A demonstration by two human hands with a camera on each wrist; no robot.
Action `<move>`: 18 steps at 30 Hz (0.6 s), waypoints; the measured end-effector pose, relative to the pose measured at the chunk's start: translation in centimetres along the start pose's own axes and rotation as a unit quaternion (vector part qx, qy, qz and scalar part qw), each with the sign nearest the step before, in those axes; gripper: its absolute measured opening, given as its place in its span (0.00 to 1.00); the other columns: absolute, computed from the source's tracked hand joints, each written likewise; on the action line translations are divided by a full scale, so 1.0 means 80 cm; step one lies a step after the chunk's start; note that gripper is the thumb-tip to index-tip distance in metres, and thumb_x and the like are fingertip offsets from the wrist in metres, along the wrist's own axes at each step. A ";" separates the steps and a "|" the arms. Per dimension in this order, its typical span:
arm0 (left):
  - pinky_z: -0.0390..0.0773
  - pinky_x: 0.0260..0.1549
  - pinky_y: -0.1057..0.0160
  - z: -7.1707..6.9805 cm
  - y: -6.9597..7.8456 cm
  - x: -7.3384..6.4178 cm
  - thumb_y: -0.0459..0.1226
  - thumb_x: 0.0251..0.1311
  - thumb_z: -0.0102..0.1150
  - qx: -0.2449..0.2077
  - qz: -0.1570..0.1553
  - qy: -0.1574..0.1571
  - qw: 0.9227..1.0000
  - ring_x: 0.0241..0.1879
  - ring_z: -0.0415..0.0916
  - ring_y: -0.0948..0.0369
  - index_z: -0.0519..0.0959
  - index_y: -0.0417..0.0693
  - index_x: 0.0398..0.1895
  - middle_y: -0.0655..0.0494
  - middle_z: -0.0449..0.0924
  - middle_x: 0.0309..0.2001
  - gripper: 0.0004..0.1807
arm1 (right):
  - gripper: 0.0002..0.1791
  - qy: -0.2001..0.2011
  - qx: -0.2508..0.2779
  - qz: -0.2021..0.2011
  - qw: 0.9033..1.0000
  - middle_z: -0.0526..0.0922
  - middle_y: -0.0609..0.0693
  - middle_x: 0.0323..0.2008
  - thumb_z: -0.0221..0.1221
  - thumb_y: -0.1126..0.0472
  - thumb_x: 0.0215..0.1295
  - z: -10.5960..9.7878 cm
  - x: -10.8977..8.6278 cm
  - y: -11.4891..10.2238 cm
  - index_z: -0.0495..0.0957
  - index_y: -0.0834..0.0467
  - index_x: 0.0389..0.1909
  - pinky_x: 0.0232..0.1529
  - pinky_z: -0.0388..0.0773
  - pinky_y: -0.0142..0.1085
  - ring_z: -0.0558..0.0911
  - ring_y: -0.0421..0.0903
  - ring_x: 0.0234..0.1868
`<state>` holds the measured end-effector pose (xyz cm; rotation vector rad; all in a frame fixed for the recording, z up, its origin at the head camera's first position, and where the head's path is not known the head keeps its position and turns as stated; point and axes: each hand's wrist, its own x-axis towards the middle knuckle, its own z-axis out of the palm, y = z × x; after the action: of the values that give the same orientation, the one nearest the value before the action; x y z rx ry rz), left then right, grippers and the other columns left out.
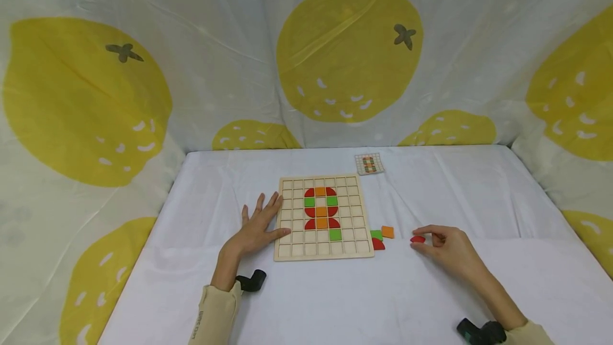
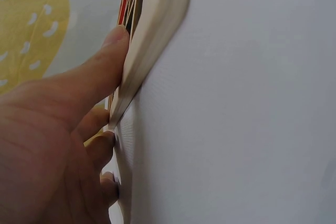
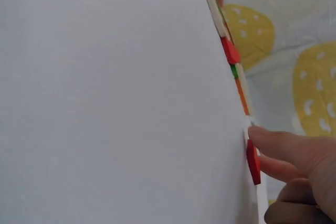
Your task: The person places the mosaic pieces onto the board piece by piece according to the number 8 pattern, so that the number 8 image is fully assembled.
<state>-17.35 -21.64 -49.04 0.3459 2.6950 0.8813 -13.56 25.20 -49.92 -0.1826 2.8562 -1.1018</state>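
A wooden grid board [image 1: 297, 249] lies on the table, with red rounded pieces and orange and green squares forming a pattern in its middle columns. My left hand [image 1: 256, 232], fingers spread, rests at the board's left edge; its thumb [image 2: 102, 69] touches the rim in the left wrist view. To the right of the board, my right hand [image 1: 447, 249] pinches a red rounded piece [image 1: 417, 239] between thumb and finger, low over the cloth. The same red piece [image 3: 253, 162] shows at the fingertips in the right wrist view.
Beside the board's lower right edge lie a green square [image 1: 377, 235], an orange square [image 1: 388, 232] and a red rounded piece [image 1: 378, 244]. A small pattern card [image 1: 369, 164] lies behind the board. White cloth [image 1: 335, 302] covers the table; a lemon-print curtain [image 1: 239, 41] hangs behind.
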 end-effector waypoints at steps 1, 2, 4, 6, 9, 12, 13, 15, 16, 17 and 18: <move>0.17 0.72 0.27 0.000 0.000 0.000 0.51 0.69 0.64 0.001 0.000 0.000 1.000 0.84 0.23 0.39 0.46 0.46 0.84 0.46 0.37 0.86 0.51 | 0.15 -0.013 0.003 0.000 1.000 0.59 0.41 0.16 0.77 0.50 0.56 -0.002 0.002 -0.001 0.90 0.48 0.43 0.21 0.57 0.30 0.58 0.33 0.20; 0.17 0.72 0.27 0.000 0.000 0.000 0.51 0.68 0.64 0.001 -0.001 0.000 1.000 0.84 0.23 0.40 0.46 0.46 0.84 0.46 0.37 0.86 0.51 | 0.15 -0.028 0.006 -0.002 1.000 0.59 0.41 0.16 0.77 0.51 0.56 -0.005 0.004 -0.001 0.90 0.48 0.44 0.22 0.57 0.29 0.58 0.33 0.20; 0.18 0.72 0.27 0.000 0.000 -0.001 0.52 0.68 0.64 0.002 -0.001 0.001 1.000 0.84 0.23 0.40 0.46 0.46 0.84 0.47 0.38 0.86 0.51 | 0.15 -0.062 0.015 -0.015 0.998 0.58 0.41 0.17 0.76 0.55 0.58 -0.013 0.007 -0.001 0.89 0.49 0.46 0.22 0.57 0.29 0.58 0.33 0.20; 0.18 0.72 0.27 0.000 0.000 -0.001 0.51 0.67 0.65 -0.001 0.001 0.006 1.000 0.84 0.24 0.39 0.47 0.45 0.84 0.46 0.38 0.85 0.52 | 0.14 -0.091 0.026 -0.032 0.995 0.56 0.41 0.17 0.75 0.60 0.58 -0.019 0.010 0.000 0.89 0.50 0.47 0.22 0.57 0.29 0.57 0.33 0.20; 0.18 0.72 0.26 0.001 -0.001 -0.002 0.52 0.66 0.66 -0.012 0.009 0.014 1.000 0.83 0.24 0.38 0.48 0.43 0.84 0.43 0.40 0.85 0.52 | 0.14 -0.109 0.032 -0.053 0.992 0.56 0.40 0.17 0.74 0.63 0.58 -0.026 0.014 0.002 0.89 0.51 0.46 0.22 0.56 0.30 0.56 0.33 0.20; 0.18 0.72 0.26 0.002 -0.002 -0.001 0.51 0.65 0.67 -0.017 0.015 0.016 1.000 0.83 0.25 0.37 0.49 0.41 0.83 0.41 0.41 0.85 0.53 | 0.13 -0.097 0.025 -0.055 0.993 0.56 0.40 0.17 0.75 0.61 0.57 -0.026 0.017 0.004 0.90 0.52 0.44 0.21 0.57 0.30 0.57 0.32 0.20; 0.18 0.72 0.26 0.003 -0.002 -0.001 0.52 0.65 0.66 -0.016 0.013 0.014 1.000 0.83 0.25 0.37 0.49 0.42 0.83 0.41 0.40 0.85 0.53 | 0.12 -0.088 0.020 -0.053 0.995 0.57 0.40 0.16 0.76 0.59 0.57 -0.025 0.018 0.004 0.90 0.51 0.43 0.21 0.56 0.30 0.57 0.32 0.20; 0.18 0.72 0.27 0.003 -0.002 0.000 0.52 0.66 0.66 -0.011 0.009 0.010 1.000 0.83 0.24 0.38 0.48 0.43 0.84 0.43 0.39 0.85 0.53 | 0.12 -0.060 0.002 -0.051 0.997 0.58 0.39 0.16 0.77 0.56 0.56 -0.021 0.020 0.005 0.90 0.51 0.41 0.21 0.57 0.29 0.57 0.32 0.19; 0.18 0.73 0.27 0.002 -0.002 0.001 0.51 0.67 0.65 -0.003 0.005 0.008 1.000 0.84 0.24 0.39 0.47 0.44 0.84 0.44 0.39 0.85 0.52 | 0.12 -0.046 -0.007 -0.049 0.998 0.58 0.40 0.16 0.77 0.55 0.55 -0.020 0.021 0.005 0.90 0.51 0.40 0.21 0.56 0.29 0.58 0.33 0.19; 0.18 0.73 0.27 0.002 -0.002 0.001 0.52 0.67 0.65 0.000 0.003 0.006 1.000 0.84 0.24 0.39 0.47 0.45 0.84 0.45 0.39 0.85 0.52 | 0.12 -0.034 -0.016 -0.048 0.998 0.59 0.40 0.16 0.78 0.54 0.55 -0.018 0.022 0.005 0.90 0.51 0.39 0.21 0.56 0.30 0.58 0.33 0.19; 0.18 0.72 0.27 0.001 -0.001 0.001 0.52 0.67 0.65 0.002 0.002 0.005 1.000 0.84 0.24 0.39 0.47 0.45 0.84 0.45 0.38 0.85 0.52 | 0.12 -0.022 -0.022 -0.047 0.998 0.60 0.40 0.16 0.78 0.53 0.54 -0.017 0.023 0.005 0.90 0.51 0.38 0.21 0.57 0.29 0.58 0.33 0.19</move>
<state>-17.39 -21.63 -49.19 0.3484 2.7063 0.8821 -15.59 26.14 -49.23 -0.3421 2.8610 -1.0366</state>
